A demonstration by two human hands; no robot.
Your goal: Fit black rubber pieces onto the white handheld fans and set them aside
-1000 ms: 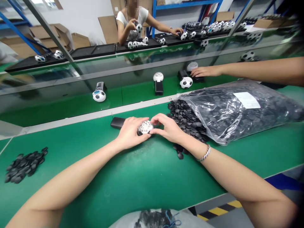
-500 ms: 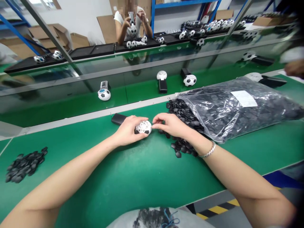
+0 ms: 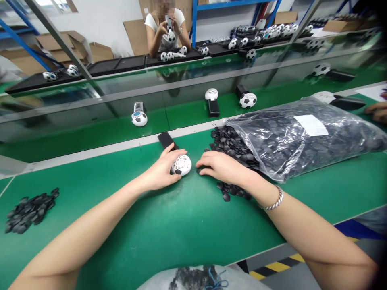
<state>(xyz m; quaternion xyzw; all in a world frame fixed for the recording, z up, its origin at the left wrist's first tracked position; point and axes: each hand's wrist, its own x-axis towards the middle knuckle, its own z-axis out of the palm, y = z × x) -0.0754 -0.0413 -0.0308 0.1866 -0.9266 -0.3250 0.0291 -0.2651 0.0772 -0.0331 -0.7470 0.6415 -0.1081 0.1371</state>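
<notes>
My left hand (image 3: 161, 171) is wrapped round a white ball-shaped device (image 3: 183, 164) with black patches and an open lattice on top. Its black handle (image 3: 167, 140) points away toward the back edge of the green table. Just right of the ball, my right hand (image 3: 219, 166) has its fingers curled together over a small black piece (image 3: 198, 171) at the fingertips. Loose black pieces (image 3: 231, 145) lie behind and beside that hand, spilling from the mouth of a clear plastic bag (image 3: 281, 137) full of them.
A second pile of black pieces (image 3: 32, 211) lies at the far left. Beyond the metal rail, a green conveyor (image 3: 178, 110) carries similar ball devices (image 3: 139, 117). Across it sits a person (image 3: 165, 30) holding one; another person's hand (image 3: 377, 112) shows at the right edge.
The device in my left hand has turned, its handle swinging right and away. My right hand has moved slightly down, off the ball to the loose pieces. Devices on the near conveyor have shifted right.
</notes>
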